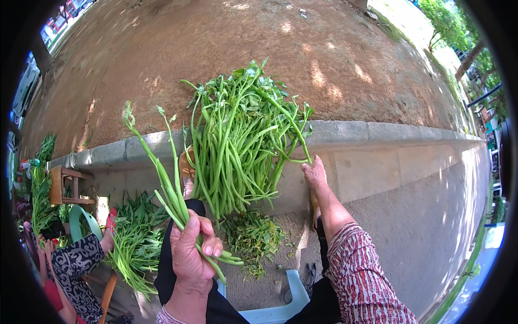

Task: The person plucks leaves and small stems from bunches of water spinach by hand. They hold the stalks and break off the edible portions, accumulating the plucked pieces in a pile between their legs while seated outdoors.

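Observation:
My left hand (194, 247) is closed around a few long green vegetable stems (172, 186), which look like water spinach, with their leafy tips pointing up and away. My right hand (315, 172) reaches forward, its fingertips at the lower end of a single stem (293, 123) on the right side of a large heap. That heap of green leafy stems (234, 150) lies across the stone curb, leaves on the far side, cut ends towards me. Whether the right fingers pinch the stem firmly is hard to see. Loose leaves and trimmings (257, 239) are piled on the pavement between my feet.
A stone curb (348, 133) runs across, with brown soil (243, 36) beyond it. At the left, another person (77, 263) sits beside more greens (135, 243), a wooden stool (68, 186) and a green plastic piece (83, 216). A light blue plastic stool (297, 291) is below me.

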{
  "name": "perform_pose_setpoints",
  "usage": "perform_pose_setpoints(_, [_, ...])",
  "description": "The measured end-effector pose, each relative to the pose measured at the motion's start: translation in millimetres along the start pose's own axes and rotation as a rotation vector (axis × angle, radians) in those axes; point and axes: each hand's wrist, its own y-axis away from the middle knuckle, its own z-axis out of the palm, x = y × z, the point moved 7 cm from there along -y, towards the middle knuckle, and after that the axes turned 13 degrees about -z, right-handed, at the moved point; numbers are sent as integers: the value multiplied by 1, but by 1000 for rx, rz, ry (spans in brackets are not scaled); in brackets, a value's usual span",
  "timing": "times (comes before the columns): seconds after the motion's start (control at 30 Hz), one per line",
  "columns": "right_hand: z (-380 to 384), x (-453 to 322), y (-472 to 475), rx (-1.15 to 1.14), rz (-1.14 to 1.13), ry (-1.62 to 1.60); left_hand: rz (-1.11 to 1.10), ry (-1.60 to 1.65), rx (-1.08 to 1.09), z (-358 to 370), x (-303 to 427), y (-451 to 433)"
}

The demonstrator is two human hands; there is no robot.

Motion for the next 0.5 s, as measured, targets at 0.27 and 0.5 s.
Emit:
perform_pose_setpoints(0.27, [30,4,-37,-115,-63,28,-76,35,18,-6,0,1])
perform_pose_setpoints(0.5, [-16,-56,-3,-305,-80,-719,-66,11,76,-10,1,-1])
